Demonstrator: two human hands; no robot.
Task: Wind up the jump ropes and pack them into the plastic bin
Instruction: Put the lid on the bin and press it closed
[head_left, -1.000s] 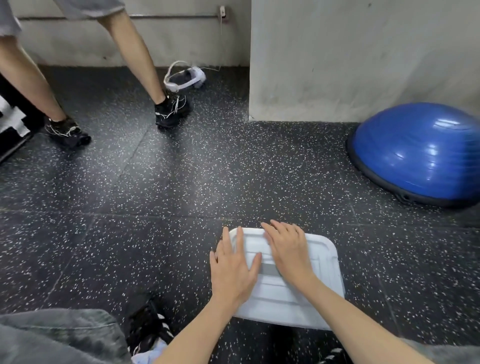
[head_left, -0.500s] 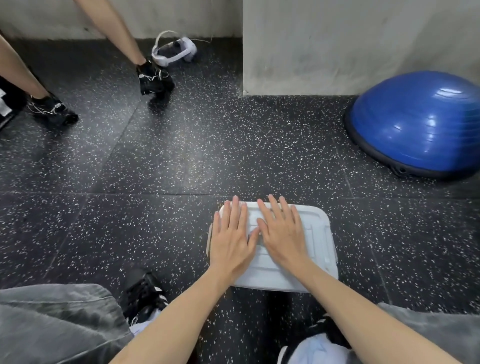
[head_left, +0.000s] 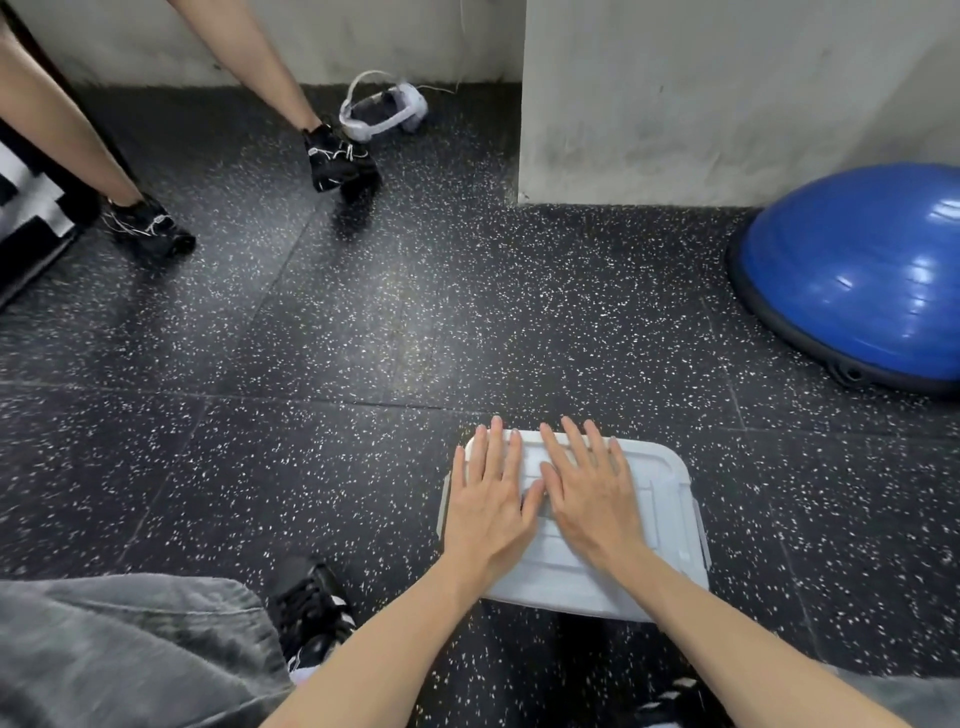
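The left hand and right hand lie flat side by side, fingers straight and spread, pressing on the white lid of the plastic bin. The bin sits on the speckled floor, with the blue half-ball beyond it to the right and another person's black shoes well beyond it to the left.

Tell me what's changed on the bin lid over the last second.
Both hands have flattened: the left hand and right hand now lie side by side, fingers straight, on the lid. Nothing taken hold of or let go. The lid stayed on; the blue dome stayed put.
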